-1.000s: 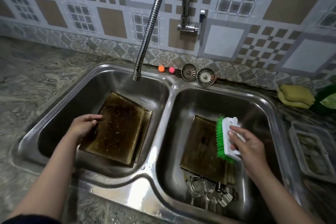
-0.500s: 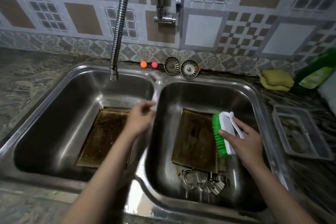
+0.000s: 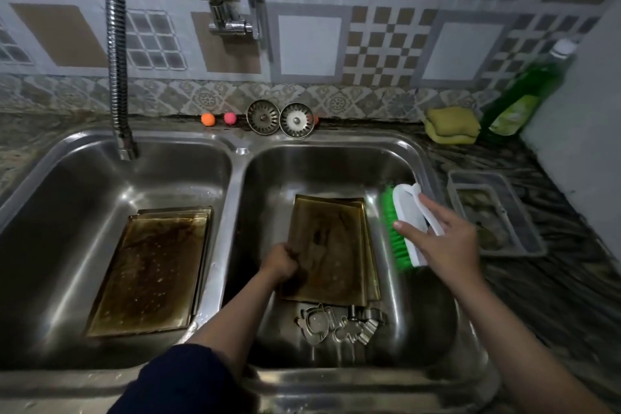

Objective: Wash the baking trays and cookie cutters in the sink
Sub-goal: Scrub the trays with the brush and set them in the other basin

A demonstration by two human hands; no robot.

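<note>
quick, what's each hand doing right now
Left hand: closed, gripping the left edge of the tray in the right basin.
Right hand: closed, holding the brush.

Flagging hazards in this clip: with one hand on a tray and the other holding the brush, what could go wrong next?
1. The left hand grips only the edge of the stacked right-basin trays; a greasy tray might slip.
2. The cookie cutters lie just below those trays, so a shifted tray could knock or trap them.
</note>
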